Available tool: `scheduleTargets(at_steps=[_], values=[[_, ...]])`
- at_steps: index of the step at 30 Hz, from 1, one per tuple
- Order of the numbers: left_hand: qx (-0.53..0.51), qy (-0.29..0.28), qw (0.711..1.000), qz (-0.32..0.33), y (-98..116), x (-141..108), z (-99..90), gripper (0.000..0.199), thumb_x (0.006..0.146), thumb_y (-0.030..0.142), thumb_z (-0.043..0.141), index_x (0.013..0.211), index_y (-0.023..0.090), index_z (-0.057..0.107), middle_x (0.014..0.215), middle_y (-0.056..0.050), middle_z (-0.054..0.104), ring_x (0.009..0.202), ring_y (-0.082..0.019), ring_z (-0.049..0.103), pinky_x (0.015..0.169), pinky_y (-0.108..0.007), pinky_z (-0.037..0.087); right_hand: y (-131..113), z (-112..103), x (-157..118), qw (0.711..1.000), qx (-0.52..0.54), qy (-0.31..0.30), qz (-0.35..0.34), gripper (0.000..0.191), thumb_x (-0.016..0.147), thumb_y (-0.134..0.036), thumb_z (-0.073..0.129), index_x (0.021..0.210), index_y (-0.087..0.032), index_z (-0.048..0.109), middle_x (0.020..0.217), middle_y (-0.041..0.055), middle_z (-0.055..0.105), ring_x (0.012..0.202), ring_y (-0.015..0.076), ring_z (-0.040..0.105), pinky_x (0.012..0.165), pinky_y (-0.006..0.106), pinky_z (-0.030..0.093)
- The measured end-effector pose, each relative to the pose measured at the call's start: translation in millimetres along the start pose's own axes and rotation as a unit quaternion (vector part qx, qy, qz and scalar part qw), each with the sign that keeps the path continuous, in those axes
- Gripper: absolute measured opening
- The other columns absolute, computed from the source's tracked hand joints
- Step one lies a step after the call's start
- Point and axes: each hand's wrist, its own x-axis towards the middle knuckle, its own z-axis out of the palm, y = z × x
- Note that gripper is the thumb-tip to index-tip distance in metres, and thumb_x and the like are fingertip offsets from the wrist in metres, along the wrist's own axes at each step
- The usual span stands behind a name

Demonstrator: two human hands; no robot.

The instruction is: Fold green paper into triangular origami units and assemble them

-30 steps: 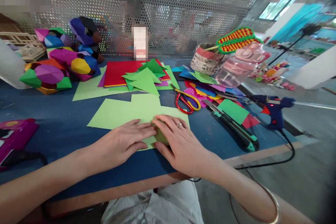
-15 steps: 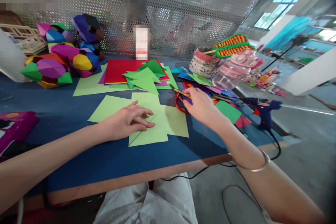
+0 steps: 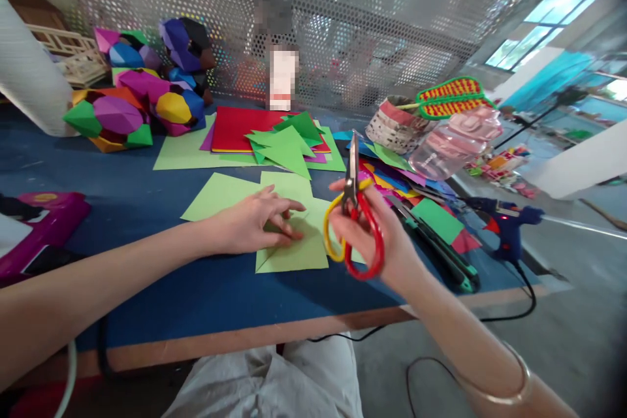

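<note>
Scissors [image 3: 351,192] with one red and one yellow handle loop are in my right hand [image 3: 379,235], blades closed and pointing up, raised over the right part of the pale green papers. My left hand [image 3: 259,221] rests on the pale green paper [image 3: 294,258] with its fingers spread and nothing held. Further pale green sheets [image 3: 215,199] lie under and beside it. Beyond them, cut green pieces [image 3: 287,147] lie on a red sheet [image 3: 240,127].
Folded paper shapes [image 3: 117,117] stand at the back left, a purple device [image 3: 53,228] at the left edge. On the right are box cutters [image 3: 445,255], a glue gun [image 3: 512,225], a pink bottle [image 3: 450,144] and a fabric basket [image 3: 394,124].
My right hand has lifted the scissors off the table and brought them nearer, uncovering the box cutters. My left hand stays on the paper. The view has shifted slightly.
</note>
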Motion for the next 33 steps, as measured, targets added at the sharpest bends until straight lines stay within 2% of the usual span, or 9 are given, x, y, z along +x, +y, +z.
scheduleTargets(at_steps=[2,4,6,10,15,20,23,26,33], values=[[0.003,-0.009,1.0,-0.003,-2,-1,-0.7,0.057,0.09,0.023,0.068,0.142,0.018,0.046,0.102,-0.001,0.08,0.122,-0.027,0.062,0.121,-0.058,0.012,-9,25,-20,0.993,0.116,-0.003,0.015,0.029,0.085,-0.035,0.067,0.105,-0.028,0.048,0.081,-0.0034,0.059,0.067,0.0144,0.061,0.061,0.028,0.053],[0.001,-0.014,1.0,0.005,-3,-1,-1.2,0.061,0.09,0.024,0.067,0.146,0.017,0.042,0.105,-0.002,0.08,0.121,-0.028,0.062,0.119,-0.055,0.019,-14,45,-32,0.982,0.162,-0.075,0.057,0.031,0.085,-0.031,0.069,0.103,-0.028,0.045,0.082,-0.0033,0.06,0.067,0.0143,0.062,0.061,0.028,0.054],[0.005,-0.014,1.0,0.026,-4,-2,-1.5,0.054,0.092,0.022,0.064,0.142,0.019,0.047,0.108,-0.003,0.079,0.116,-0.027,0.063,0.116,-0.052,0.026,-16,58,-37,0.973,0.186,-0.109,0.079,0.03,0.086,-0.028,0.068,0.102,-0.028,0.043,0.077,-0.0047,0.059,0.064,0.0143,0.061,0.058,0.028,0.053],[0.021,0.015,0.998,0.053,-4,-3,-1.3,0.035,0.088,0.013,0.061,0.122,0.02,0.063,0.105,-0.004,0.077,0.11,-0.028,0.062,0.106,-0.046,0.038,-20,72,-30,0.978,0.179,-0.076,0.072,0.026,0.089,-0.027,0.064,0.101,-0.027,0.041,0.072,-0.0058,0.059,0.061,0.0146,0.061,0.057,0.029,0.054],[0.023,0.025,0.998,0.053,-5,-3,-0.2,0.028,0.083,0.009,0.059,0.108,0.02,0.067,0.103,-0.005,0.074,0.099,-0.026,0.062,0.099,-0.045,0.045,-21,80,-22,0.99,0.124,-0.036,0.047,0.019,0.091,-0.026,0.057,0.098,-0.027,0.039,0.068,-0.0061,0.059,0.058,0.0146,0.062,0.057,0.03,0.054],[-0.01,0.006,1.0,0.023,-7,-3,0.9,0.047,0.085,0.008,0.057,0.13,0.023,0.06,0.116,-0.005,0.073,0.109,-0.025,0.067,0.105,-0.044,0.043,-9,71,-22,0.995,0.08,-0.041,0.036,0.014,0.095,-0.029,0.053,0.1,-0.027,0.039,0.073,-0.0051,0.061,0.061,0.0146,0.063,0.063,0.031,0.056],[-0.021,-0.016,1.0,0.004,-5,-3,-0.2,0.062,0.083,0.004,0.058,0.141,0.023,0.051,0.109,-0.001,0.078,0.113,-0.025,0.067,0.113,-0.046,0.034,-5,59,-23,0.996,0.051,-0.048,0.048,0.016,0.097,-0.031,0.054,0.105,-0.027,0.04,0.078,-0.0038,0.06,0.064,0.0149,0.062,0.062,0.031,0.055],[-0.011,-0.017,1.0,0.001,-4,-3,-1.1,0.059,0.086,0.011,0.063,0.142,0.022,0.051,0.107,0.001,0.079,0.122,-0.026,0.062,0.119,-0.048,0.026,-2,45,-23,0.997,0.022,-0.05,0.056,0.018,0.096,-0.03,0.055,0.106,-0.028,0.041,0.077,-0.0046,0.059,0.062,0.015,0.061,0.061,0.031,0.054],[-0.009,-0.014,1.0,0.006,-7,-3,-0.2,0.052,0.088,0.019,0.069,0.138,0.018,0.053,0.107,0.001,0.079,0.123,-0.025,0.061,0.119,-0.048,0.023,5,21,-26,0.996,0.024,-0.046,0.08,0.015,0.098,-0.034,0.054,0.105,-0.028,0.041,0.075,-0.0051,0.058,0.061,0.0155,0.06,0.058,0.03,0.052]])
